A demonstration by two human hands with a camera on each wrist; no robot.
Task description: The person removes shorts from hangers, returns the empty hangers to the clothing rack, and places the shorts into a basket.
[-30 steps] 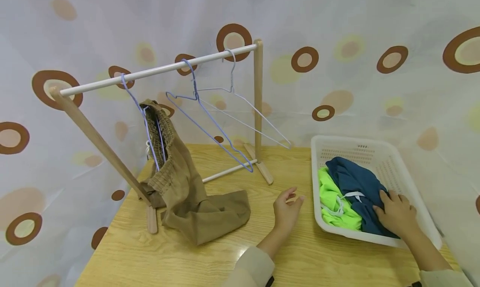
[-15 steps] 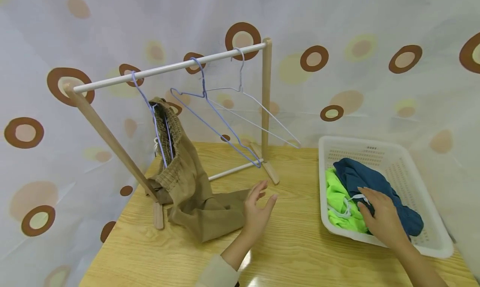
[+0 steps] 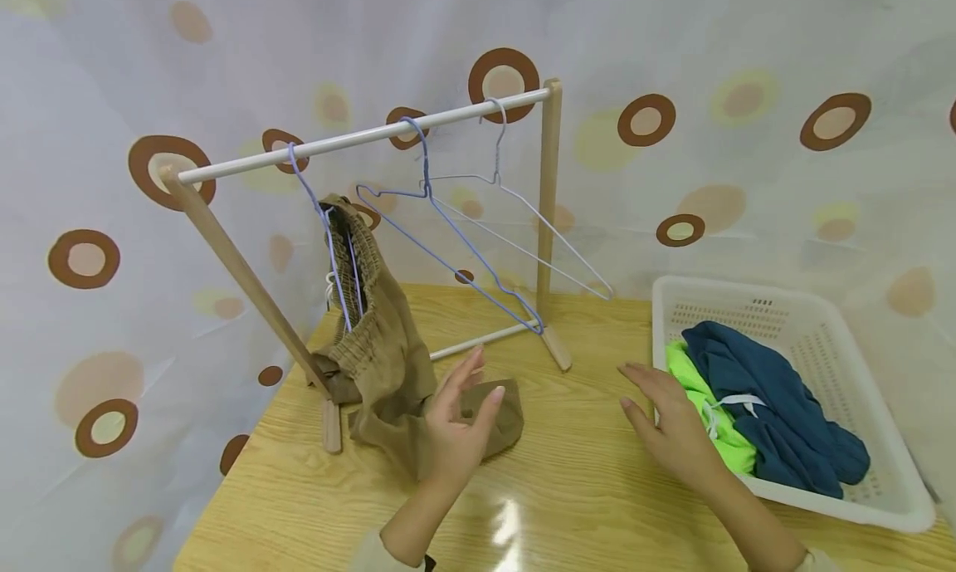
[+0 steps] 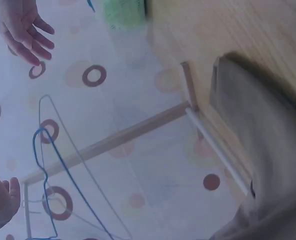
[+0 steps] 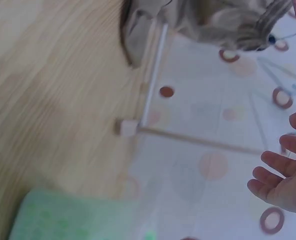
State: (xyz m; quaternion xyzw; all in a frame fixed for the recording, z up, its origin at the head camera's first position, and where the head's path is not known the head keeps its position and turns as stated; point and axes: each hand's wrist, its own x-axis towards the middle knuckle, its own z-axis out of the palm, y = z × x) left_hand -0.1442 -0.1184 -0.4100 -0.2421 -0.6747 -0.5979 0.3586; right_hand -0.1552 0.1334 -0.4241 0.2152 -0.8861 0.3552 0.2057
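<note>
Above the lower part of the brown pants (image 3: pixel 381 323), my left hand (image 3: pixel 457 427) is raised with its fingers loosely bent and holds nothing. The pants' elastic waist hangs on a lilac wire hanger (image 3: pixel 329 223), and a leg spreads over the table. My right hand (image 3: pixel 672 427) hovers by the left rim of the white basket (image 3: pixel 889 439), fingers extended and nothing in them. In the basket lie a dark blue garment (image 3: pixel 784 389) with a white drawstring and a bright green garment (image 3: pixel 735 447) partly beneath it. The right wrist view also shows my right hand (image 5: pixel 283 172) with spread fingers.
A small rack with a white rod (image 3: pixel 358 140) and wooden posts (image 3: pixel 548 198) stands on the wooden table (image 3: pixel 590 489). On the rod also hang a blue wire hanger (image 3: pixel 470 244) and a pale wire hanger (image 3: pixel 553 227). A patterned curtain (image 3: pixel 597 41) closes off the back.
My right hand has let go of the blue garment and moved left out of the basket. My left hand has moved left over the brown pants. The head view has shifted slightly.
</note>
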